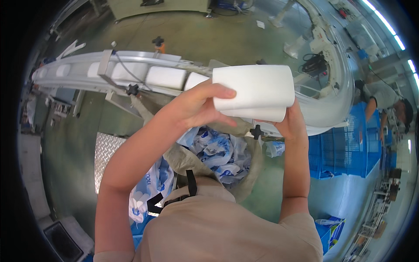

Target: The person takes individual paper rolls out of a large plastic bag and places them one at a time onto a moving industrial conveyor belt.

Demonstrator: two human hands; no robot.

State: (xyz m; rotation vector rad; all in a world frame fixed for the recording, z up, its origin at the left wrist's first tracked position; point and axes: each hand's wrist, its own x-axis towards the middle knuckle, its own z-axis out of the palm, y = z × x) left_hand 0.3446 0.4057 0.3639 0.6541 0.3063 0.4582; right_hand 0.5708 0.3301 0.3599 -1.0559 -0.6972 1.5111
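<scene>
A plump white paper roll (pixel 255 87) is held up in front of me, over the conveyor (pixel 323 111). A loose edge or second layer shows along its lower side. My left hand (pixel 209 100) grips the roll's left end, thumb on top and fingers partly under it. At the right end, my right hand (pixel 289 123) is closed around the lower corner, with most of its fingers hidden behind the roll. Behind my left hand, more white rolls (pixel 166 77) lie in a row along the conveyor.
Below the conveyor, an open cloth sack (pixel 185 159) holds crumpled blue-and-white plastic film (pixel 222 153). Black star knobs (pixel 132 90) stick out from the conveyor's near side. Stacked blue crates (pixel 345 144) stand at right, beside another person (pixel 386 98). A metal tread plate (pixel 107 153) lies at left.
</scene>
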